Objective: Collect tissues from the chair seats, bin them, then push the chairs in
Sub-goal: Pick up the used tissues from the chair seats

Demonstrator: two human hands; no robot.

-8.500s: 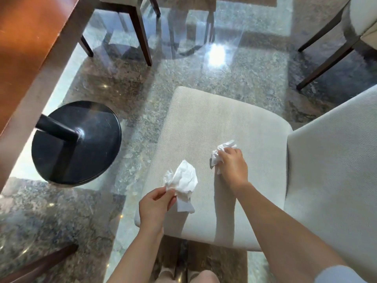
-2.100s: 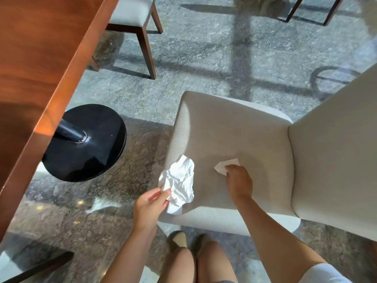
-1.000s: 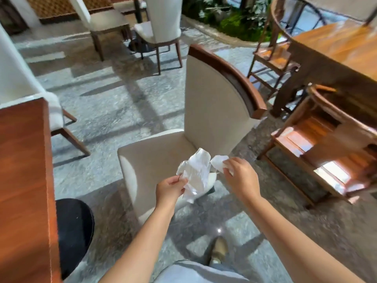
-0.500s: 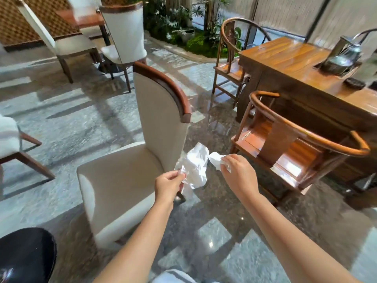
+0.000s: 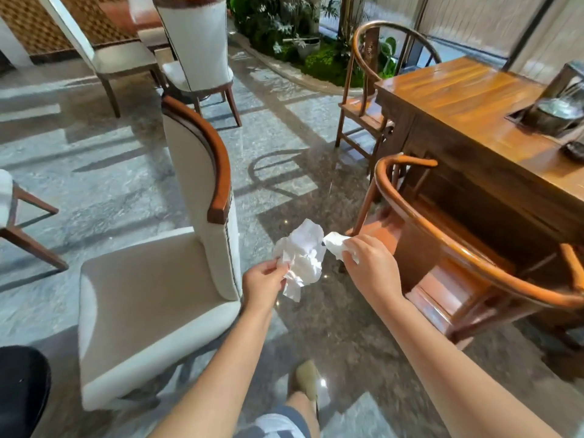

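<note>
Pinching crumpled tissue point(image 5: 300, 257), left hand point(image 5: 264, 281); right hand point(image 5: 373, 268) grip around small tissue point(image 5: 336, 246), mostly hidden.

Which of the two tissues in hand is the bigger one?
The crumpled tissue pinched by the left hand is bigger, hanging open; the small wad in the right hand barely pokes past the fingers.

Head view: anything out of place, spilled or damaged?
Nothing spilled or broken. The cream upholstered chair stands away from any table, seat bare. The left hand pinches a large crumpled white tissue; the right hand grips a smaller white tissue. No bin is in view.
</note>
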